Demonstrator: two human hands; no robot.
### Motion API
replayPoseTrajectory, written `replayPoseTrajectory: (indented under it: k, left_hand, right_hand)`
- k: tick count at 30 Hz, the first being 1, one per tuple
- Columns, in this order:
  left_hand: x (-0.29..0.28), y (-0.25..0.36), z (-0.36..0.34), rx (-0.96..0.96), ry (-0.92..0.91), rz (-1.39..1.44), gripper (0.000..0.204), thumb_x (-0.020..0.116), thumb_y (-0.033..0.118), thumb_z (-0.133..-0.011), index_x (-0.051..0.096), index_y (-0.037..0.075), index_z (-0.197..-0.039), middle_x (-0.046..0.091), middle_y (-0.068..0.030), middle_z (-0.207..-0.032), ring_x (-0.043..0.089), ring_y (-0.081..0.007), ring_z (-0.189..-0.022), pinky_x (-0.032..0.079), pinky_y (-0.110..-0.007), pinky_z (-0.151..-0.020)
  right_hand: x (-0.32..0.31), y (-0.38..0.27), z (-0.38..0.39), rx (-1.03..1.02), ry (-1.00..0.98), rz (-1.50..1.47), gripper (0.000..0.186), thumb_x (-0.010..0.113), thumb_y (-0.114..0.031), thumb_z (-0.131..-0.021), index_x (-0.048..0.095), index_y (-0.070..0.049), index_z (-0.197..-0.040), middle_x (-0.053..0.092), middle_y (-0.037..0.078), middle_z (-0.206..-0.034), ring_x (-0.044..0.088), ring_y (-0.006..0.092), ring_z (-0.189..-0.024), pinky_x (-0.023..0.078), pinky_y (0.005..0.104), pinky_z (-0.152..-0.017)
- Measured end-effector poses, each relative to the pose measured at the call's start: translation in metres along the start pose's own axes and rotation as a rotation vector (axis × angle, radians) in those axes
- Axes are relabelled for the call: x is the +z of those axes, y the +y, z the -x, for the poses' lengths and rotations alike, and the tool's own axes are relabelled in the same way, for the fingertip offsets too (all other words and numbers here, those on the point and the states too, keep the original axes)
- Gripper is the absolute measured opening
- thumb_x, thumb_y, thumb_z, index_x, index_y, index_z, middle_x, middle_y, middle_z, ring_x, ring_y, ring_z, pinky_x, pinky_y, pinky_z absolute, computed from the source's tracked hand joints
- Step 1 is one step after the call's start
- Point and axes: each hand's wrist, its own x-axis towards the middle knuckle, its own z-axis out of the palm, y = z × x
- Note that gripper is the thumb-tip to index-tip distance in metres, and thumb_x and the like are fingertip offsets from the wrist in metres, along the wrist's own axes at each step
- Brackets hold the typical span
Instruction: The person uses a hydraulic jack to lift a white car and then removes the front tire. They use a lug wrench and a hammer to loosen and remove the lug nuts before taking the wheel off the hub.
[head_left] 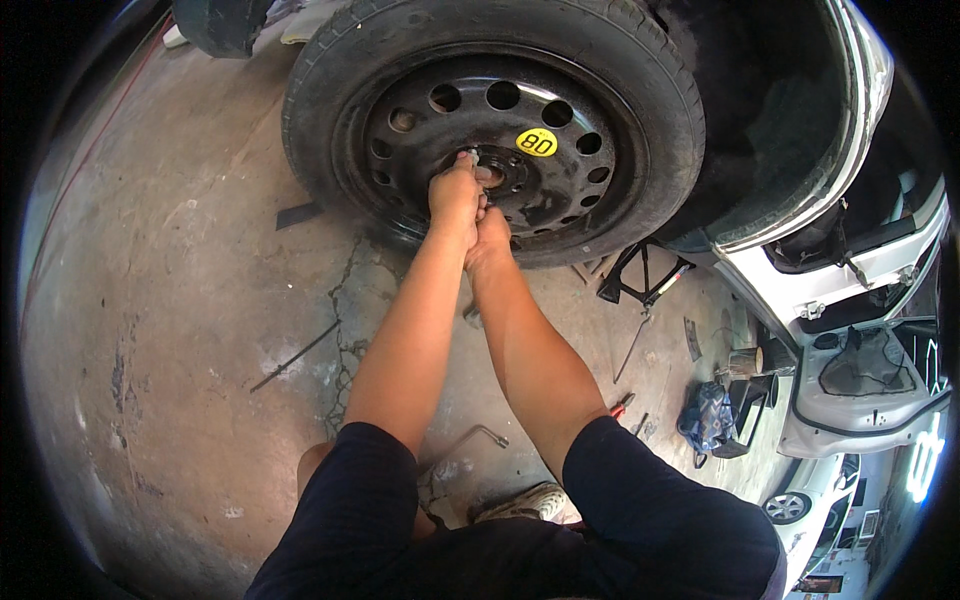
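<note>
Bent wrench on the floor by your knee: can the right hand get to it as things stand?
Probably yes. The bent wrench lies on bare concrete between the forearms with nothing over it. But the right hand is up at the wheel hub beside the left hand.

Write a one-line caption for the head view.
Both hands, left hand above right hand, work at the hub of a black steel wheel on a white car.

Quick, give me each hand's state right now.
Left hand: closed on a small metal part at the hub of the black steel wheel.
Right hand: closed, just below the left; contents hidden.
</note>
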Motion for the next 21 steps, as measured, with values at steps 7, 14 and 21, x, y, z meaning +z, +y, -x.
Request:
replayPoseTrajectory:
  k: [7, 14, 21]
  left_hand:
    - [-0.004, 0.004, -0.005, 0.178, 0.071, -0.06, 0.039, 0.05, 0.04, -0.105, 0.062, 0.009, -0.084, 0.046, 0.0031, -0.068, 0.043, -0.0111, -0.053, 0.033, -0.029, -0.045]
    - [-0.006, 0.012, 0.003, 0.09, 0.112, -0.013, 0.033, 0.056, 0.037, -0.104, 0.059, 0.01, -0.085, 0.048, 0.0022, -0.067, 0.046, -0.0115, -0.054, 0.033, -0.028, -0.045]
    - [-0.005, 0.0, -0.006, 0.009, 0.008, 0.024, 0.029, 0.064, 0.036, -0.1, 0.058, 0.011, -0.086, 0.047, 0.003, -0.067, 0.045, -0.0106, -0.053, 0.033, -0.028, -0.045]
  right_hand:
    - [0.039, 0.0, 0.037, 0.08, 0.013, 0.041, 0.023, 0.042, -0.009, -0.098, 0.063, -0.006, -0.09, 0.059, 0.002, -0.079, 0.051, 0.0159, -0.07, 0.049, 0.034, -0.07]
    - [0.023, 0.003, 0.014, 0.107, -0.041, 0.044, 0.024, 0.037, -0.012, -0.098, 0.06, -0.008, -0.089, 0.062, 0.004, -0.076, 0.06, 0.0204, -0.068, 0.055, 0.0402, -0.068]
    - [0.006, -0.004, -0.003, 0.08, -0.081, 0.052, 0.026, 0.036, -0.014, -0.098, 0.058, -0.012, -0.084, 0.061, 0.004, -0.074, 0.058, 0.0214, -0.067, 0.054, 0.0404, -0.069]
